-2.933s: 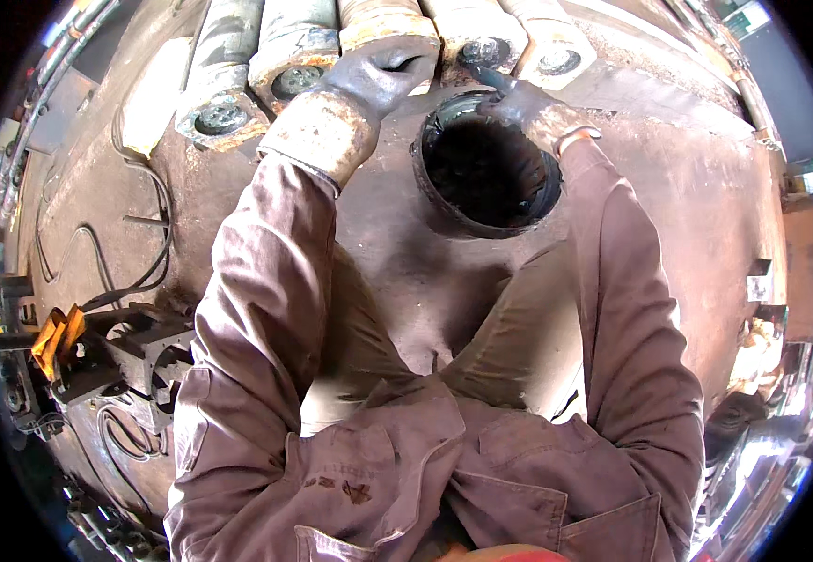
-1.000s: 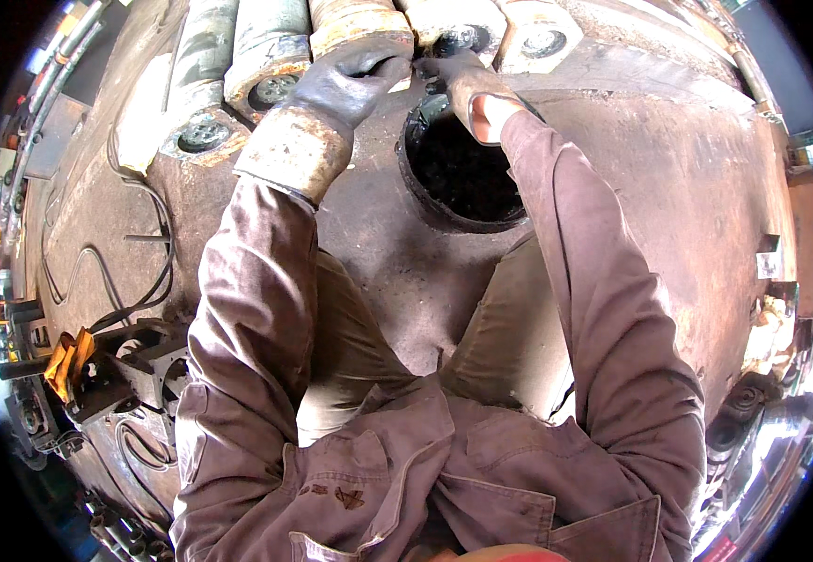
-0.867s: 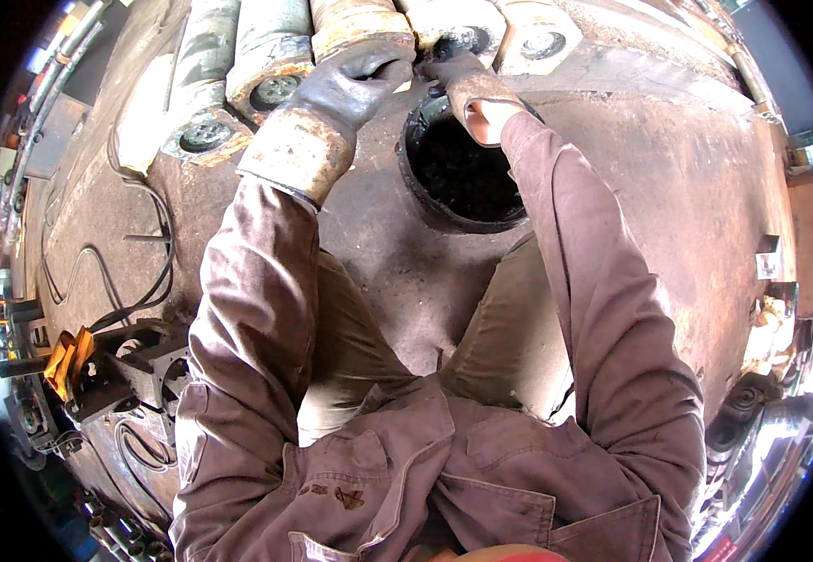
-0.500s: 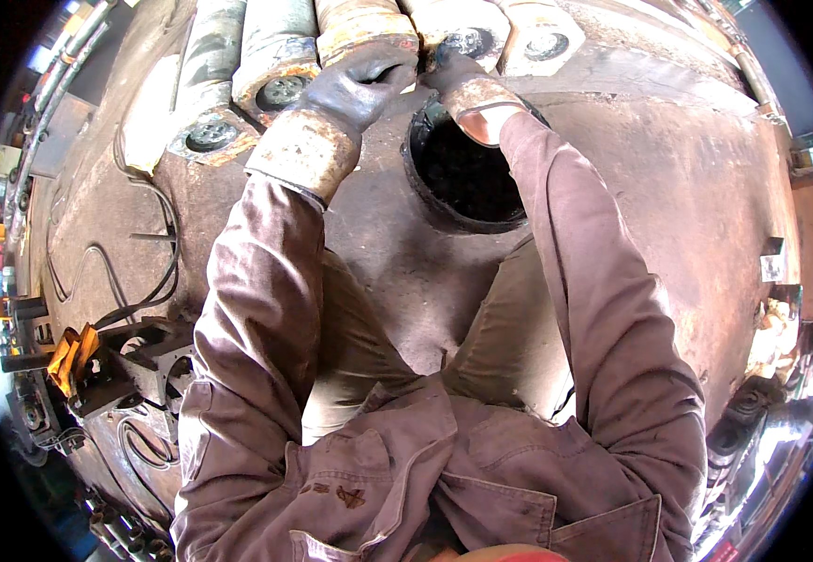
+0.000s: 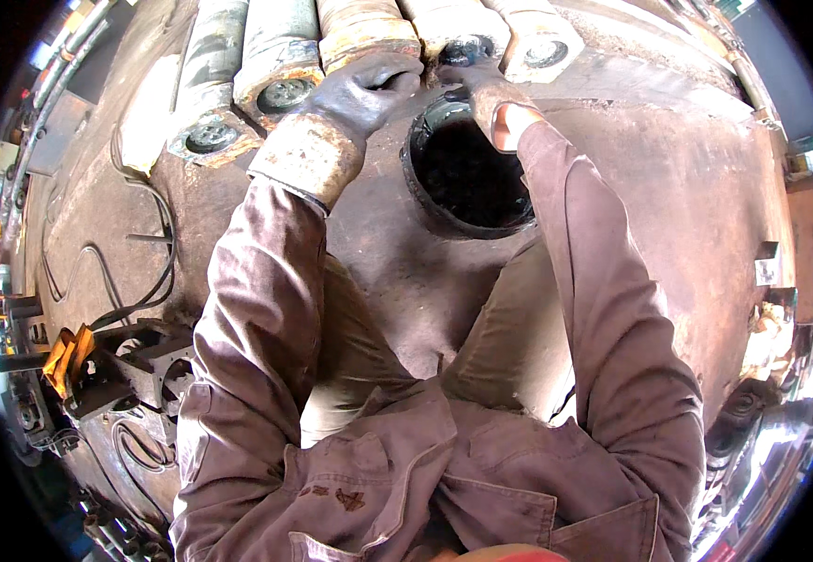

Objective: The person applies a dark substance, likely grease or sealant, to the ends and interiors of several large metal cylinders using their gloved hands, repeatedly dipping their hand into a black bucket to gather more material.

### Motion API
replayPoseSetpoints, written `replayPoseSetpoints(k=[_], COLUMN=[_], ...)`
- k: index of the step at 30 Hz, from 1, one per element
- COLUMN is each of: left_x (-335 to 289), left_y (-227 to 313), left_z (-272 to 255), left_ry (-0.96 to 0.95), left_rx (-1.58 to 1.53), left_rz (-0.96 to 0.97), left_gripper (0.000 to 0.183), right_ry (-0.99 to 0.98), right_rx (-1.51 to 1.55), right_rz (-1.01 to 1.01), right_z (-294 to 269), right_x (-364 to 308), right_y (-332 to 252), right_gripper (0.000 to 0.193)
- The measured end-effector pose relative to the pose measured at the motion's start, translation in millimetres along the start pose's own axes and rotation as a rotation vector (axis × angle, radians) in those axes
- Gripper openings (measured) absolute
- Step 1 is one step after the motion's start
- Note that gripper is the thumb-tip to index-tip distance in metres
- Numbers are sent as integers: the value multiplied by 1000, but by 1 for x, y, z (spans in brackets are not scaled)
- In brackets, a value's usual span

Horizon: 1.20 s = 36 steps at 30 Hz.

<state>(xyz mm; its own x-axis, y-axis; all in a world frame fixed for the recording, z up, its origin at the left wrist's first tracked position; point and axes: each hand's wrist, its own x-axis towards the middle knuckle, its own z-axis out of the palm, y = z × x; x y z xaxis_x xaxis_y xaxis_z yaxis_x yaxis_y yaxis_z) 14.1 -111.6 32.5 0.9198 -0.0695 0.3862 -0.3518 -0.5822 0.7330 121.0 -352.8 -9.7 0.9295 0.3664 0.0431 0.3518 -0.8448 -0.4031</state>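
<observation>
My left hand (image 5: 369,92), in a dark-stained work glove with a pale cuff, is curled closed against the end of a rusty cylinder (image 5: 364,37). Whatever is in its fingers stays hidden. My right hand (image 5: 476,86), gloved too, is bent with its fingers drawn in, just below the blackened end of the neighbouring cylinder (image 5: 458,26). What its fingers hold, if anything, cannot be made out. Under my right wrist stands a round black bucket (image 5: 411,173) with dark contents, between my knees and the cylinders.
More cylinders with hexagonal ends (image 5: 285,94) lie side by side at the far left, and one (image 5: 542,51) lies to the right. A black cable (image 5: 172,234) loops over the brown surface. Dark metal brackets (image 5: 149,361) and an orange piece (image 5: 69,356) are at left.
My right hand has come down and slightly nearer, away from the blackened cylinder end and over the bucket's far rim. My left hand has barely moved.
</observation>
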Motion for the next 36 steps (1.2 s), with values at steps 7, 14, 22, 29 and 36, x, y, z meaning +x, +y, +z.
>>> replayPoseSetpoints(k=[7, 14, 22, 29, 36], left_x=[8, 7, 1, -1, -3], left_y=[-4, -13, -5, -2, 4], left_z=[8, 7, 3, 6, 5], left_ry=[-39, -33, -16, -24, -82], left_rx=[-55, -46, -89, -60, 55], left_rz=[-7, 15, 5, -25, -139], left_gripper=[29, 27, 26, 24, 30], right_ry=[101, 135, 156, 123, -30], right_rx=[-72, -106, -146, -208, -346], right_rz=[-11, -40, -73, -64, -34], right_z=[-1, 0, -2, -2, -4], right_x=[37, 43, 38, 24, 3], right_y=[-10, -9, -18, -16, -14], right_gripper=[32, 33, 35, 36, 37])
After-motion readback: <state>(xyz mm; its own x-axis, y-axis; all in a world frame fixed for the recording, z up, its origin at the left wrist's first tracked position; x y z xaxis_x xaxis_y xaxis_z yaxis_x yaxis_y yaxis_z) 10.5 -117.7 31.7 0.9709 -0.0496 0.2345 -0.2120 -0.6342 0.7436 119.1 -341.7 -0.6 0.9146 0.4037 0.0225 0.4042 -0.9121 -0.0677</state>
